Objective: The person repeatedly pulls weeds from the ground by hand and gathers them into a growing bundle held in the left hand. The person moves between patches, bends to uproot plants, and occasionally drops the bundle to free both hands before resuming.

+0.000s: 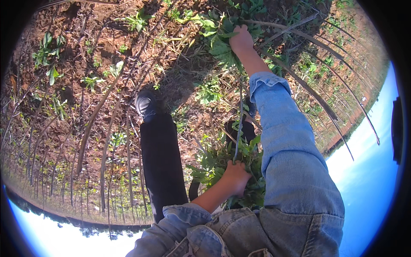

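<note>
Close to my body, my left hand (237, 178) is closed around a bunch of leafy green plants (210, 165), whose leaves spread out on both sides of the fist. A thin grey stick (240, 119) runs up from that fist; whether the hand grips it too, I cannot tell. Further ahead, at arm's length, my right hand (242, 40) is low among broad-leaved green weeds (223, 51). Its fingers are curled onto the leaves, and the fingertips are partly hidden by them.
Bare brown stalks (305, 78) arch beside my right arm, and more thin stalks (102, 154) stand at left. Small weeds (91, 82) and dry straw dot the reddish soil (106, 45). My dark shoe (146, 104) is planted left of the middle.
</note>
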